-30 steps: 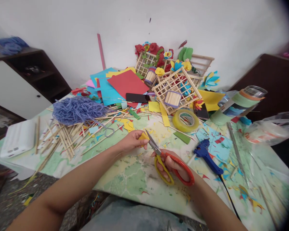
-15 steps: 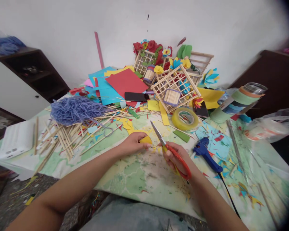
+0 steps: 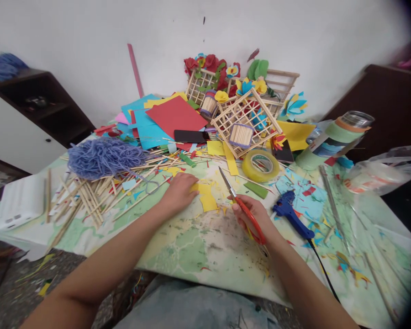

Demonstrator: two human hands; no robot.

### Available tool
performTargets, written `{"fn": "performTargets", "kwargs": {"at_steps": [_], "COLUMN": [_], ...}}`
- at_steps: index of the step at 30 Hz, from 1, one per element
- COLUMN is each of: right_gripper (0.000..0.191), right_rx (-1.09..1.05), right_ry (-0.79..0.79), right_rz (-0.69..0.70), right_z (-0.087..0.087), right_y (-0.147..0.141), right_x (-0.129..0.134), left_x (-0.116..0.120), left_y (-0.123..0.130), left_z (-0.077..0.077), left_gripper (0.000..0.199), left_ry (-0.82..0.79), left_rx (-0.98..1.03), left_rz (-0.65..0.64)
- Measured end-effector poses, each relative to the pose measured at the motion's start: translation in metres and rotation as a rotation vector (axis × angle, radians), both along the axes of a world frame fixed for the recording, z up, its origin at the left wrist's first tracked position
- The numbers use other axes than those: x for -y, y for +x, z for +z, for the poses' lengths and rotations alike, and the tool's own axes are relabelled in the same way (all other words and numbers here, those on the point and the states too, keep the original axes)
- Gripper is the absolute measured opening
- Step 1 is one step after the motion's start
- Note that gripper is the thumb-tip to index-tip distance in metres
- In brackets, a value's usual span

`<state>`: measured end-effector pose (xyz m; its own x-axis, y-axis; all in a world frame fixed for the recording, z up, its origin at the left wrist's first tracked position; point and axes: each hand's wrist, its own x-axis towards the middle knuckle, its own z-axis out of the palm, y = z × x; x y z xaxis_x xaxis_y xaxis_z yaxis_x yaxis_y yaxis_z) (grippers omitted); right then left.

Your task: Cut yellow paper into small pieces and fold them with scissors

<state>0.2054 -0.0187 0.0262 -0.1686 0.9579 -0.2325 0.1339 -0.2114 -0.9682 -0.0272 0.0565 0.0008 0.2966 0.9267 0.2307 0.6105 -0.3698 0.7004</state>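
Note:
My right hand (image 3: 250,214) grips a pair of red-handled scissors (image 3: 248,214), its blades closed and aimed away from me to the upper left. My left hand (image 3: 180,191) is low over the table, fingers curled, with a bit of yellow paper (image 3: 194,187) showing between thumb and forefinger. Just right of those fingertips, a flat yellow paper piece (image 3: 208,203) lies on the table. Small yellow scraps (image 3: 222,210) are scattered between the two hands.
A blue glue gun (image 3: 292,215) with its cord lies right of the scissors. Beyond are clear yellow tape (image 3: 260,165), stick lattices (image 3: 245,121) with paper flowers, and red paper (image 3: 176,113). Blue yarn (image 3: 104,157) and loose sticks (image 3: 89,196) are left; a jar (image 3: 335,139) stands right.
My left hand has moved left and away from me with the yellow paper, uncovering the flat yellow piece. My right hand keeps the scissors, whose blades now look closed.

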Motion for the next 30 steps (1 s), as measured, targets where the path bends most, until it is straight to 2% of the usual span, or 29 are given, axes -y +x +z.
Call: {"fn": "performTargets", "kwargs": {"at_steps": [3, 7, 9, 11, 15, 18, 21, 25, 30], "right_gripper": [0.054, 0.056, 0.054, 0.049, 0.043, 0.046, 0.041, 0.034, 0.034], "right_rx": [-0.002, -0.016, 0.012, 0.071, 0.183, 0.203, 0.21, 0.234, 0.254], "right_ry": [0.005, -0.002, 0.003, 0.048, 0.165, 0.179, 0.172, 0.196, 0.206], "right_rz": [0.001, 0.01, 0.04, 0.103, 0.239, 0.316, 0.384, 0.454, 0.492], "right_z": [0.0, 0.001, 0.001, 0.0, -0.005, -0.002, 0.007, 0.019, 0.023], "right_y": [-0.001, -0.001, 0.0, 0.001, 0.005, 0.009, 0.012, 0.016, 0.018], "right_x": [0.0, 0.0, 0.0, 0.0, 0.001, 0.004, 0.006, 0.006, 0.004], "left_x": [-0.001, 0.0, 0.001, 0.002, 0.006, 0.008, 0.01, 0.012, 0.015], "left_y": [0.001, 0.001, 0.001, 0.001, 0.003, 0.006, 0.008, 0.011, 0.014], "left_z": [-0.004, 0.0, 0.005, 0.009, 0.014, 0.017, 0.02, 0.022, 0.019], "left_gripper": [0.021, 0.011, 0.006, 0.01, 0.038, 0.037, 0.029, 0.032, 0.028], "left_ry": [0.013, -0.015, -0.062, -0.143, -0.295, -0.337, -0.406, -0.441, -0.448], "left_rx": [-0.089, 0.006, 0.148, 0.379, 0.858, 1.016, 1.081, 1.107, 1.045], "left_rz": [0.015, 0.033, 0.053, 0.094, 0.12, 0.106, 0.083, 0.047, 0.016]}}
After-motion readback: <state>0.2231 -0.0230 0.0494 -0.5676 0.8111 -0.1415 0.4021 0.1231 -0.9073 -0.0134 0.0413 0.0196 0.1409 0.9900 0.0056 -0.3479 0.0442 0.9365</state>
